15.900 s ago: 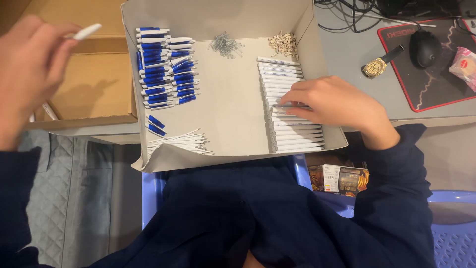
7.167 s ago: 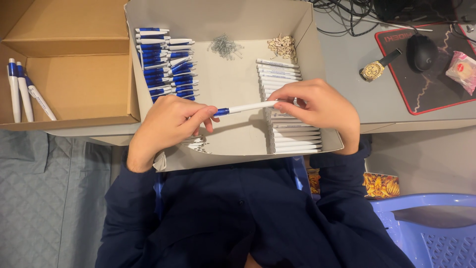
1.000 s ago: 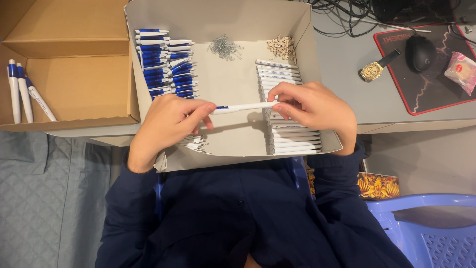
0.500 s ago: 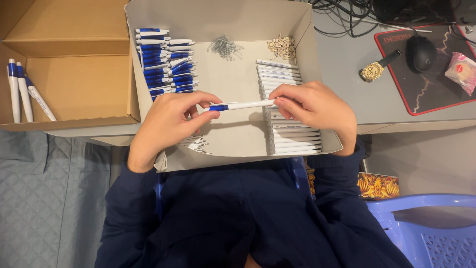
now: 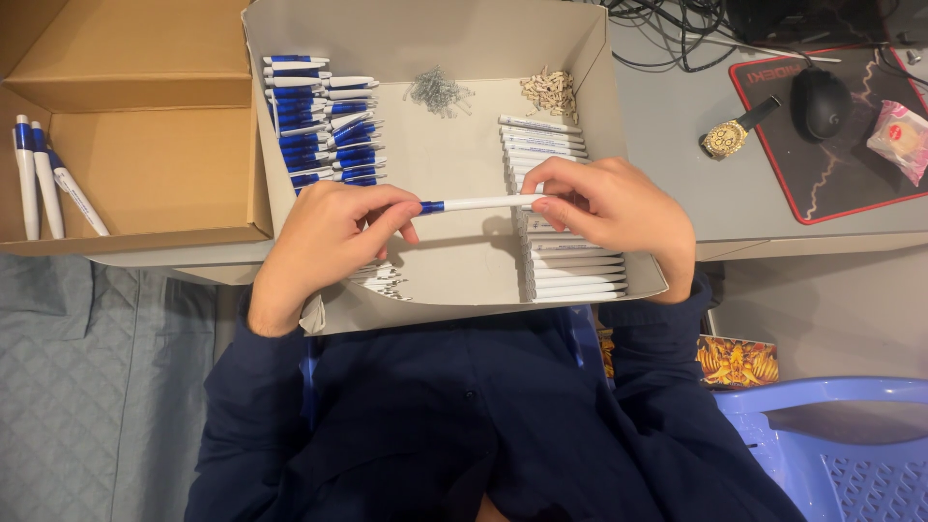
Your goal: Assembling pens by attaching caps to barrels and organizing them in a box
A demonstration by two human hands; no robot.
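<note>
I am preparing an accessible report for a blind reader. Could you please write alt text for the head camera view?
Two bare hands hold a white pen with a blue end level over a white cardboard tray: the left hand at the blue end, the right hand at the white end. The tray holds blue pen parts, white barrels and small springs; three pens lie in a brown box.

Desk: grey top (image 5: 744, 193) along the far side.
Chair: blue plastic (image 5: 831, 435), lower right.
Bedding: grey quilted cover (image 5: 87, 387), lower left.
Light: soft, even.
</note>
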